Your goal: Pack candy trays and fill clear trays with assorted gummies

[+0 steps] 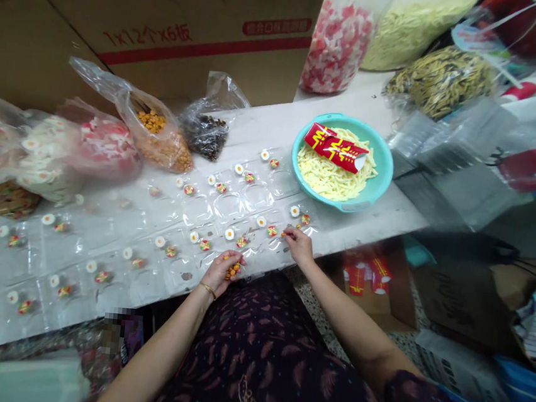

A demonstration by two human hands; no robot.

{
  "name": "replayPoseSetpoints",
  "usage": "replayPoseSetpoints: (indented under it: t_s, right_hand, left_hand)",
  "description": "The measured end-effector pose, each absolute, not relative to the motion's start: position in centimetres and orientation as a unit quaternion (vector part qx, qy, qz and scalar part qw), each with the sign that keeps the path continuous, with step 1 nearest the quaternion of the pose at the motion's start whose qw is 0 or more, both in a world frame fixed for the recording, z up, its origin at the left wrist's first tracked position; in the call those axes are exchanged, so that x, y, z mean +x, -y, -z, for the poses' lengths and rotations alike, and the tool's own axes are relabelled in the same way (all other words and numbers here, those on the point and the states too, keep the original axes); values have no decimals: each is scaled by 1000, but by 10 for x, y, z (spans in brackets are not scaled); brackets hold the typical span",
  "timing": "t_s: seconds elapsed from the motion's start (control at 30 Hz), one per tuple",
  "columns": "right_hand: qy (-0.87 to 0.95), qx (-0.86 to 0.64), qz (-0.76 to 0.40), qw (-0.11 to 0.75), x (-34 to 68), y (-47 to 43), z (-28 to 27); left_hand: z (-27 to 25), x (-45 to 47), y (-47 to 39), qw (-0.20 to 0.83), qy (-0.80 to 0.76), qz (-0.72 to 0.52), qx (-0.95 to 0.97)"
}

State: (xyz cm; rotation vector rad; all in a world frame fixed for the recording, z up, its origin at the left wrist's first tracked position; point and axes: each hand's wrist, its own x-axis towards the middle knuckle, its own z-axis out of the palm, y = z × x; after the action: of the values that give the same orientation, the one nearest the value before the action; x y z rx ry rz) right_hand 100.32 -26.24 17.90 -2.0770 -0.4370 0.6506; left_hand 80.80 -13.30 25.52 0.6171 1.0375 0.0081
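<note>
My left hand (219, 273) is curled at the table's front edge around several small orange pieces (233, 270). To its right, my right hand (299, 246) pinches a small orange piece (284, 233) over a clear plastic tray. Rows of clear compartment trays (222, 208) cover the tabletop. Many compartments hold a white disc with an orange centre (261, 222) beside a round red, green and yellow piece (272, 231). Close to my right fingertips lies one such pair, a white disc (294, 210) and a multicoloured piece (305, 219).
A turquoise basin (379, 174) holds pale yellow strips and red packets (334, 148). Along the back stand bags of orange pieces (169, 147), dark pieces (210, 135) and pink-white pieces (107, 144). A large cardboard box (196, 11) rises behind; stacked clear trays (463, 144) sit right.
</note>
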Motion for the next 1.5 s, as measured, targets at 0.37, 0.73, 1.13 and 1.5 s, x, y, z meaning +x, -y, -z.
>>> replayPoseSetpoints:
  t_s: [0.37, 0.73, 1.13, 1.5]
  right_hand:
    - [424, -828, -258, 261, 980, 234, -190]
    - [597, -782, -173, 40, 980, 219, -198]
    - [625, -760, -147, 101, 977, 248, -196]
    - [541, -642, -355, 412, 906, 220, -241]
  left_hand:
    - [-256, 791, 127, 822, -505, -33, 262]
    - [-258, 785, 126, 834, -496, -54, 234]
    - [-263, 783, 122, 862, -471, -73, 172]
    - [-249, 775, 135, 842, -502, -50, 193]
